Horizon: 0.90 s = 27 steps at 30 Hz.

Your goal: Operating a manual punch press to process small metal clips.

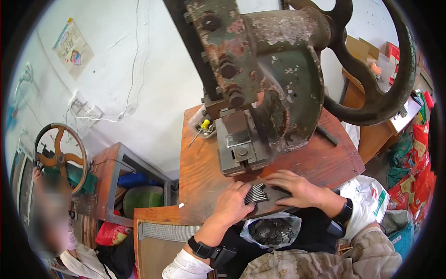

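Side by side on the tabletop lies a small row of thin metal strips [256, 194], light and dark in turn. My left hand [231, 203] rests against the left end of the row, its fingers curled and pressed together onto the strips. On the other side, my right hand [297, 189] lies low over the wood, palm down with fingers stretched and apart. Below both hands, a clear plastic bag [246, 236] sits open in my lap, filled with dark flat metal pieces [272, 230]. Undersides of the fingers are hidden.
A worn green hand press [297, 88] stands on the wooden table [197, 160], its bolted metal die base [244, 160] just beyond my hands. Its large handwheel [385, 104] reaches right. A yellow-handled screwdriver [204, 124] lies in a tub. Another person [49, 214] sits left near a second wheel.
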Each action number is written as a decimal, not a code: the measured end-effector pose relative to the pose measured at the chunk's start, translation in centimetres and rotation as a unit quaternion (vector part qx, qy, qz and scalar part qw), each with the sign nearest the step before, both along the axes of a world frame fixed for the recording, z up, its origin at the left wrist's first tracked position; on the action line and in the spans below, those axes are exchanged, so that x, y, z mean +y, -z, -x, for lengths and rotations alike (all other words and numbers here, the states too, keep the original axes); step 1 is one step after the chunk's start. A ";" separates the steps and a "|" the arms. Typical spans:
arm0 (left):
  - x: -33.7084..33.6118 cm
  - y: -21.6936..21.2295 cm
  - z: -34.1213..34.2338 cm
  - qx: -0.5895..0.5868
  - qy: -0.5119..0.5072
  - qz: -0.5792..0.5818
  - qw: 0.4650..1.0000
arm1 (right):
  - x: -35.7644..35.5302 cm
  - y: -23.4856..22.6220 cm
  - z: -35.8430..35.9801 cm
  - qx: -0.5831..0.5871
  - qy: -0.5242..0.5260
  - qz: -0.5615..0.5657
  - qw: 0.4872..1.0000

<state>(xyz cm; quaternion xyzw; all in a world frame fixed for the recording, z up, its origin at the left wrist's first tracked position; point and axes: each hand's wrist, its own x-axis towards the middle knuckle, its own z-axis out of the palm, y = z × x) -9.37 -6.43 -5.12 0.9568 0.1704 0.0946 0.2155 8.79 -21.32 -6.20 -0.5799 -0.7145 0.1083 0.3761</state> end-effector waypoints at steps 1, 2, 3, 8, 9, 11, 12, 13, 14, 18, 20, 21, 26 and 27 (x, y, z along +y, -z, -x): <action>0.0 0.4 -0.1 -0.022 0.010 -0.018 1.000 | 0.9 0.2 -0.1 0.000 0.007 0.000 1.000; -0.2 0.8 -0.2 -0.044 0.019 -0.036 0.998 | 2.0 0.4 -0.1 -0.012 -0.025 0.022 0.999; -0.4 1.0 -0.1 -0.043 0.020 -0.036 0.998 | 2.8 0.6 -0.1 -0.023 -0.062 0.043 0.997; -1.1 2.2 0.8 -0.132 -0.054 0.040 0.989 | 2.0 0.8 1.2 -0.061 0.032 0.119 0.990; -1.1 2.5 0.8 -0.132 -0.053 0.041 0.989 | 1.6 1.0 1.7 -0.134 0.086 0.132 0.978; -1.1 2.9 0.9 -0.168 -0.047 0.042 0.984 | 1.7 1.3 2.8 -0.229 0.136 0.149 0.952; -1.1 3.2 0.7 -0.169 -0.042 0.045 0.984 | 2.0 1.3 3.4 -0.231 0.140 0.152 0.951; -1.1 3.5 0.5 -0.182 -0.038 0.046 0.981 | 2.4 1.4 4.1 -0.230 0.133 0.151 0.952; -1.1 3.6 0.5 -0.195 -0.035 0.046 0.979 | 2.5 1.6 4.4 -0.228 0.125 0.150 0.954; -0.8 3.5 0.9 -0.182 -0.034 0.035 0.982 | 2.2 1.5 3.1 -0.137 0.109 0.116 0.978; -0.9 3.0 1.2 -0.141 -0.032 0.008 0.990 | 2.3 2.3 2.3 -0.102 0.106 0.093 0.985; -0.8 3.0 1.3 -0.140 -0.032 0.008 0.990 | 2.2 2.5 2.1 -0.069 0.103 0.070 0.990; -1.2 3.1 1.7 -0.160 -0.087 0.022 0.983 | 1.5 2.3 2.0 -0.010 0.111 0.000 0.994; -1.4 2.8 2.4 -0.161 -0.089 0.016 0.983 | 1.3 2.4 1.9 0.017 0.114 -0.024 0.993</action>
